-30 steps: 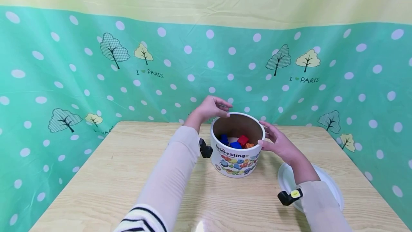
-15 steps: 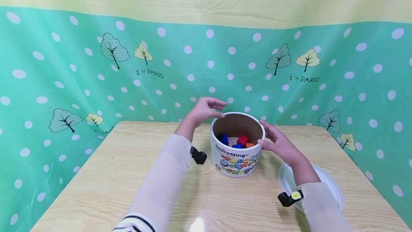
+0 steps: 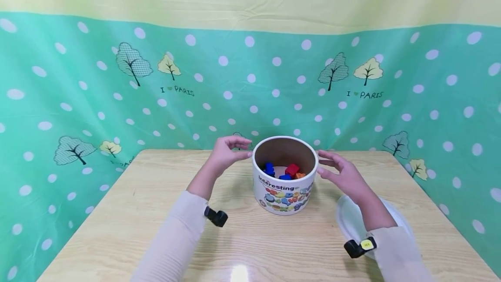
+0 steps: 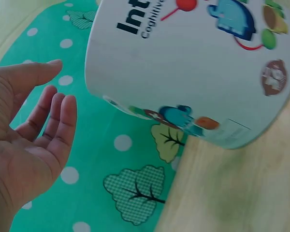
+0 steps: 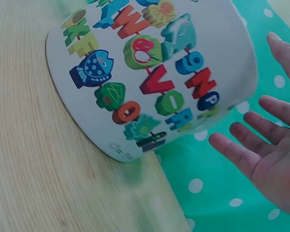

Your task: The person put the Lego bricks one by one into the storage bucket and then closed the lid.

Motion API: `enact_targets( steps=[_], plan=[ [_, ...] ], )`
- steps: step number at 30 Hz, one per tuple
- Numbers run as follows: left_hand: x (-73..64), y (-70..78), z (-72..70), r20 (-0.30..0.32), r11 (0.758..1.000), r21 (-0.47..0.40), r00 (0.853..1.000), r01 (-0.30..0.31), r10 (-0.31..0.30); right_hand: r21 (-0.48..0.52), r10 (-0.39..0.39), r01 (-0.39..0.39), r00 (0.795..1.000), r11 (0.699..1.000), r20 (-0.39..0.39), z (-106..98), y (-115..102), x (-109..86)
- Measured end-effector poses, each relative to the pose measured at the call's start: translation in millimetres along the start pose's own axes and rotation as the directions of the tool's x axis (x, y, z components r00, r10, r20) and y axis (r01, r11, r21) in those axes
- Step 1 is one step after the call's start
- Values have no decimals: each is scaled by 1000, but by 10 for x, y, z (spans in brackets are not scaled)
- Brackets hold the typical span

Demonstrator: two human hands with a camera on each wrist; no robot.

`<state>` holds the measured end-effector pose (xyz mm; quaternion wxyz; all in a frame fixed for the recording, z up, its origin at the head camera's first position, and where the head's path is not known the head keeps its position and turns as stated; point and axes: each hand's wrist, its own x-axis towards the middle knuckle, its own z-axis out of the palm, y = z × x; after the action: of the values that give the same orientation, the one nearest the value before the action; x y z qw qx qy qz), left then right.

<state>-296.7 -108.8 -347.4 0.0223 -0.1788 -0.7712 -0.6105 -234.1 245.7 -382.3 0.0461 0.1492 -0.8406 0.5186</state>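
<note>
A round white tub printed with "Interesting" and coloured letters stands upright on the table. Inside it lie red, blue and orange toy blocks. To the tub's left, my left hand is held near the rim with relaxed fingers; the left wrist view shows a gap between that hand and the printed wall. On the other side my right hand is beside the rim, fingers spread. In the right wrist view this hand is apart from the tub and holds nothing.
A white round lid lies on the wooden table at the right, partly under my right forearm. Behind the table hangs a green and yellow curtain with dots and trees.
My left hand has moved left and lower, away from the tub's rim. My right hand has let go of the rim and drawn slightly right. The view has shifted a little.
</note>
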Motion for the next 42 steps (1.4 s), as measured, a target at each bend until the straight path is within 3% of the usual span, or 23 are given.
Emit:
enact_targets(
  steps=[10, 18, 24, 34, 38, 42],
  plan=[
    [-330, -135, -139, -43, 1000, -10, 999, 25, -25, -62, -11, 10, 1000, 998, -27, -159, -36, -205],
    [-598, -182, -108, 4, 1000, 0, 1000, 31, -31, -56, -46, 42, 997, 998, -56, -253, -7, -410],
    [-769, -232, -76, -7, 999, -3, 999, 35, -35, -48, -88, 84, 994, 995, -65, -321, 21, -524],
    [-976, -321, 189, -34, 995, -72, 997, 63, -66, -78, -114, 110, 993, 991, -38, -512, 145, -692],
    [-1032, -340, 337, 9, 994, -86, 998, 65, -64, -100, -91, 87, 995, 991, -42, -608, 184, -763],
    [-1073, -352, 472, 112, 993, -108, 993, 55, -42, -108, -66, 63, 997, 992, -26, -719, 223, -824]
  ],
)
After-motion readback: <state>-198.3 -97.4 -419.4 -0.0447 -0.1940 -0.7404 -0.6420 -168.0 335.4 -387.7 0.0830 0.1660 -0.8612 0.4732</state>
